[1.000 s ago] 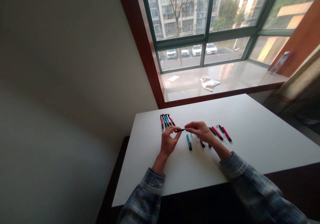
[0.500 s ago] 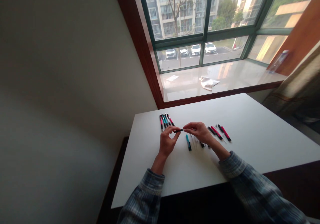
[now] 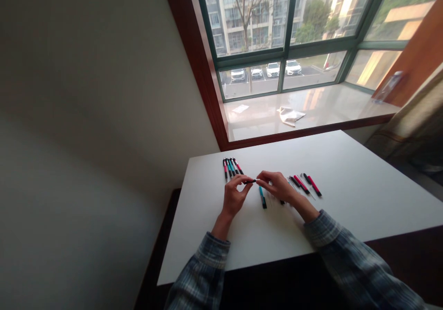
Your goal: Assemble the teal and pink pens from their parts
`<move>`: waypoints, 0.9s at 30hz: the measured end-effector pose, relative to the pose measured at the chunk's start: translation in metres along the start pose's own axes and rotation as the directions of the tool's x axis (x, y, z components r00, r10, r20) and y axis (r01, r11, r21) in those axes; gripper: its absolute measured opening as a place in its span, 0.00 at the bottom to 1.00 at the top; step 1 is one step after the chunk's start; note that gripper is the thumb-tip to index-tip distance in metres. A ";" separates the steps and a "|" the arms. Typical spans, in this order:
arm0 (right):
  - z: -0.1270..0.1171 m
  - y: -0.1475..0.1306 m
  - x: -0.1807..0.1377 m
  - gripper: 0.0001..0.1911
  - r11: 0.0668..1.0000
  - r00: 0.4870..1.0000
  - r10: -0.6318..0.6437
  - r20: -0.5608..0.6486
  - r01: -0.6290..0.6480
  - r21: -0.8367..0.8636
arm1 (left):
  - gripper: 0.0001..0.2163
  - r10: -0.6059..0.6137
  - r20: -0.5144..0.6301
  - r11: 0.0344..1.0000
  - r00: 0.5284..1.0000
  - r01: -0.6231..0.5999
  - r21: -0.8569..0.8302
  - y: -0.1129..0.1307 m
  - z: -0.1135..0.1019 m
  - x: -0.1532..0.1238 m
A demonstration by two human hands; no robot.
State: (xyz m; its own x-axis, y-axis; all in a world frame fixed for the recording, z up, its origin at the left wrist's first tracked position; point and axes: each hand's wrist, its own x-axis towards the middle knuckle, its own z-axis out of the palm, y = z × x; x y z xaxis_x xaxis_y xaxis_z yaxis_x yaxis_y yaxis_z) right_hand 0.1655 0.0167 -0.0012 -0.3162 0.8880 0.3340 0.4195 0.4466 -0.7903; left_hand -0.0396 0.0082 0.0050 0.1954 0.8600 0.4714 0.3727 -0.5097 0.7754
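Note:
My left hand [image 3: 233, 196] and my right hand [image 3: 278, 185] meet over a white table [image 3: 346, 185]. Both pinch a small black pen part [image 3: 250, 181] between their fingertips, just above the tabletop. Behind my left hand lies a neat row of several pink, teal and black pens [image 3: 230, 166]. A loose teal pen barrel [image 3: 262, 198] lies between my hands. To the right of my right hand lie two pink and black pens [image 3: 306, 184] and some thin clear parts.
A marble window sill [image 3: 311, 111] beyond the table carries a crumpled plastic bag [image 3: 290, 115] and a paper scrap [image 3: 240, 108]. A wall stands on the left. A curtain [image 3: 411, 125] hangs at the right.
My hands have stayed together on the black pen part, with only small finger movements. The view has shifted slightly.

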 end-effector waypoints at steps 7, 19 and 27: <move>-0.002 -0.001 0.000 0.18 0.999 1.000 0.007 0.029 -0.008 0.035 | 0.04 -0.001 0.019 0.999 1.000 0.002 -0.052 0.003 0.000 0.000; 0.000 -0.001 -0.001 0.21 0.998 0.999 -0.032 0.023 0.034 -0.054 | 0.03 -0.043 0.009 0.993 0.999 0.044 -0.105 0.000 0.001 0.000; 0.002 -0.003 -0.002 0.16 1.000 0.999 -0.009 -0.052 0.010 0.027 | 0.09 -0.170 0.047 0.952 0.984 0.176 -0.251 -0.002 0.001 -0.001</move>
State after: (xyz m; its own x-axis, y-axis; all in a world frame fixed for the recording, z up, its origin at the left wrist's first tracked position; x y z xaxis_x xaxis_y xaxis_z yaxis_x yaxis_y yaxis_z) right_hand 0.1634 0.0130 -0.0006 -0.2752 0.8885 0.3673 0.3933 0.4527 -0.8003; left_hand -0.0390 0.0087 0.0028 0.1713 0.9344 0.3124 0.1619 -0.3395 0.9266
